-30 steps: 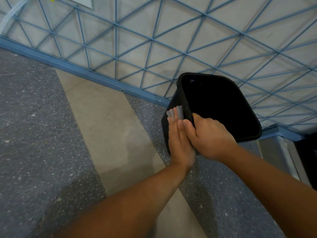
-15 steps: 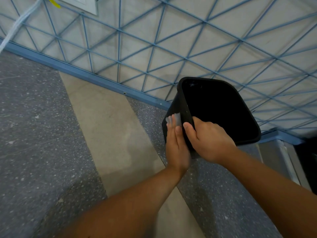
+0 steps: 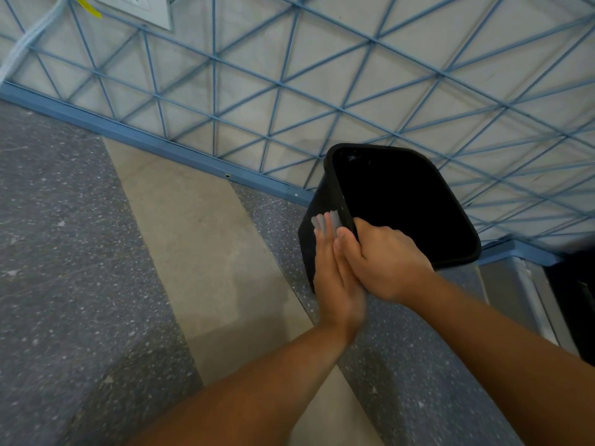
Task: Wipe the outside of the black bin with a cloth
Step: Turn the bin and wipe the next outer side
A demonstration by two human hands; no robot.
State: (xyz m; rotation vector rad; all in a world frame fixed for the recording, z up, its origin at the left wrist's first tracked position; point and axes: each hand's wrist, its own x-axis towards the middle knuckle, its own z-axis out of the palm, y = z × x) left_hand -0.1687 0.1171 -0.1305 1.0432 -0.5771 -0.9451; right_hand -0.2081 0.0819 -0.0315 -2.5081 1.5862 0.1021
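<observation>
A black bin (image 3: 325,185) with a dark, open mouth stands tilted on the floor against the wall, right of centre. My right hand (image 3: 388,260) grips its near rim. My left hand (image 3: 333,278) lies flat against the bin's left outer side, fingers together, pressing a small pale grey cloth (image 3: 325,223) to it. Only the cloth's top edge shows above my fingertips. The bin's lower part is hidden behind both hands.
A white wall with a blue triangular grid (image 3: 322,91) and a blue skirting strip (image 3: 154,146) runs behind the bin. The floor has grey speckled and beige bands (image 3: 199,252). A grey metal unit (image 3: 528,297) stands at the right edge.
My left hand with the cloth has slid a little along the bin's side. The view has tilted up slightly. My right hand keeps its hold on the rim.
</observation>
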